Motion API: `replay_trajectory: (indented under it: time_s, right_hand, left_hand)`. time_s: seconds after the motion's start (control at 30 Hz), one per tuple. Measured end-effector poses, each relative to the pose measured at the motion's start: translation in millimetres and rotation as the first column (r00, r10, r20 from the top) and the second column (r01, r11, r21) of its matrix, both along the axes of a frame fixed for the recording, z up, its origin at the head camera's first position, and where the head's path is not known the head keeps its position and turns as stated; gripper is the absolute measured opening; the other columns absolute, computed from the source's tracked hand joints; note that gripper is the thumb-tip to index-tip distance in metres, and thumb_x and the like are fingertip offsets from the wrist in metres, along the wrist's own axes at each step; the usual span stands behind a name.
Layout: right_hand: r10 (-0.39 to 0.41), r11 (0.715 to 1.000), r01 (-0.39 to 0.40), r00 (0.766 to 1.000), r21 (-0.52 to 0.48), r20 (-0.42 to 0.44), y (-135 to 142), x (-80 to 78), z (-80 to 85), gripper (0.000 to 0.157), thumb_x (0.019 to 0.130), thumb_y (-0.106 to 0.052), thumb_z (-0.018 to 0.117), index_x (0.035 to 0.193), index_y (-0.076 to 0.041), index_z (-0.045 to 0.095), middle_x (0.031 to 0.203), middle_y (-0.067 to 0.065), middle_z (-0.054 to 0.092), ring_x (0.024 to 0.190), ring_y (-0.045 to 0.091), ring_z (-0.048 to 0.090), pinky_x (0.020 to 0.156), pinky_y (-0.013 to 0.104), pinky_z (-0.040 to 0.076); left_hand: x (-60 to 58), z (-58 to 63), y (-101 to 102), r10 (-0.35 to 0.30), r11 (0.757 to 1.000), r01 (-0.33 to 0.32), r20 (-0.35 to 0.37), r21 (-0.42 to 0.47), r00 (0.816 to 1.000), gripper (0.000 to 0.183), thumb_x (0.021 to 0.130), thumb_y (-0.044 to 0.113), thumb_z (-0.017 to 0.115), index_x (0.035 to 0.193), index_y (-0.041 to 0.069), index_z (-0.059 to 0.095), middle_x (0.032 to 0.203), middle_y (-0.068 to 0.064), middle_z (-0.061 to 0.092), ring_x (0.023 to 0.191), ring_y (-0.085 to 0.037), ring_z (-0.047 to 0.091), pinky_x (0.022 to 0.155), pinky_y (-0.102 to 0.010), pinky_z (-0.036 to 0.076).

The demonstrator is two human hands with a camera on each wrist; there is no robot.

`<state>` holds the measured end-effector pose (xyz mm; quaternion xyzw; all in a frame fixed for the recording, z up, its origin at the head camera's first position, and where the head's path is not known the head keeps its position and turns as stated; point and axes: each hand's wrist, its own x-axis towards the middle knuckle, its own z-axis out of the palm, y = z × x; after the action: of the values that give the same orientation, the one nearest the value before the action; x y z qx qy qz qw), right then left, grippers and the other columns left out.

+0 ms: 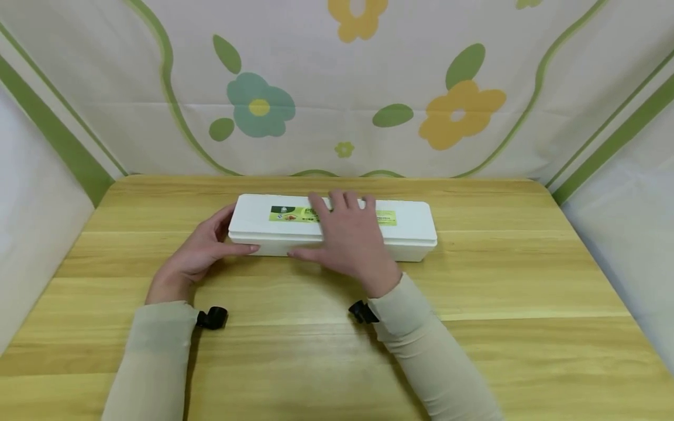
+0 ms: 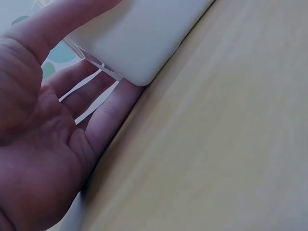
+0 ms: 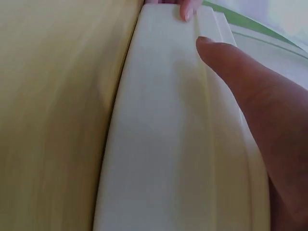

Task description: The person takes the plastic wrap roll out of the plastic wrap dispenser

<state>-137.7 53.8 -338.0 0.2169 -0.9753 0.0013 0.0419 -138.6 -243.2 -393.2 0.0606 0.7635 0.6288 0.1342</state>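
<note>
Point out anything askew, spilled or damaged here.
Nothing stands out: the white lidded box sits upright on the wood-grain table, its lid looks evenly seated, and no spill or damage shows.

Bright, even light in the head view, soft sheen on the near tabletop (image 1: 305, 351), dimmer, softly blurred wrist views, washed-out cloth (image 3: 288, 21) in the right one

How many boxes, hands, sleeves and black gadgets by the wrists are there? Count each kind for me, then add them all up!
Boxes: 1 (the white box)
Hands: 2 (left hand, right hand)
Sleeves: 2 (left sleeve, right sleeve)
Black gadgets: 2 (left gadget, right gadget)
Total: 7
</note>
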Motion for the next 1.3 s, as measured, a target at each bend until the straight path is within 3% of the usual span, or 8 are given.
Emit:
replay_trajectory:
  time_s: [0.2,0.43,0.73,1.03,1.3]
  right_hand:
    - [-0.027,0.998,0.027,1.000,0.061,0.001,-24.7,2.0,2.9,0.119,0.080,-0.100,0.051,0.170,-0.025,0.030,0.155,0.011,0.053,0.144,0.038,0.048,0.119,0.067,0.033]
    - [0.013,0.997,-0.008,0.998,0.080,-0.062,-32.9,2.6,-1.8,0.118,0.081,-0.101,0.049,0.171,-0.026,0.029,0.162,0.004,0.050,0.152,0.033,0.043,0.123,0.066,0.031]
    - [0.015,0.999,-0.010,0.992,0.038,-0.129,-32.9,-0.9,-8.5,0.107,0.080,-0.097,0.056,0.160,-0.028,0.043,0.145,0.004,0.062,0.134,0.031,0.059,0.113,0.058,0.042]
    - [-0.004,1.000,0.007,0.989,0.024,-0.147,-34.2,0.3,-5.5,0.107,0.077,-0.100,0.057,0.156,-0.029,0.046,0.142,0.003,0.064,0.134,0.033,0.055,0.108,0.055,0.043]
    - [0.029,0.999,-0.025,0.970,0.020,-0.242,-32.1,-1.5,-13.5,0.105,0.078,-0.102,0.052,0.153,-0.030,0.049,0.137,0.007,0.062,0.126,0.035,0.058,0.102,0.053,0.046]
  left_hand:
    - [0.5,2.2,-0.5,-0.007,1.000,0.007,-0.004,-0.002,1.000,0.095,0.089,0.004,0.087,0.168,0.024,0.038,0.157,0.001,0.049,0.134,-0.020,0.045,0.101,-0.020,0.048]
    - [3.9,0.8,0.8,0.009,1.000,-0.009,0.010,0.002,1.000,0.097,0.089,0.004,0.087,0.169,0.022,0.035,0.158,0.001,0.047,0.135,-0.019,0.045,0.103,-0.019,0.046]
    - [4.1,1.3,0.9,0.000,1.000,0.000,0.008,-0.006,1.000,0.096,0.090,0.007,0.087,0.169,0.025,0.035,0.159,0.000,0.047,0.134,-0.020,0.045,0.103,-0.020,0.047]
    - [4.1,3.9,1.3,0.004,1.000,-0.004,0.016,-0.007,1.000,0.097,0.091,0.007,0.087,0.169,0.025,0.034,0.159,0.001,0.046,0.135,-0.019,0.043,0.104,-0.019,0.045]
    - [4.0,3.0,1.9,0.007,1.000,-0.007,0.019,-0.011,1.000,0.098,0.091,0.006,0.086,0.171,0.023,0.031,0.163,-0.001,0.044,0.138,-0.017,0.042,0.105,-0.017,0.044]
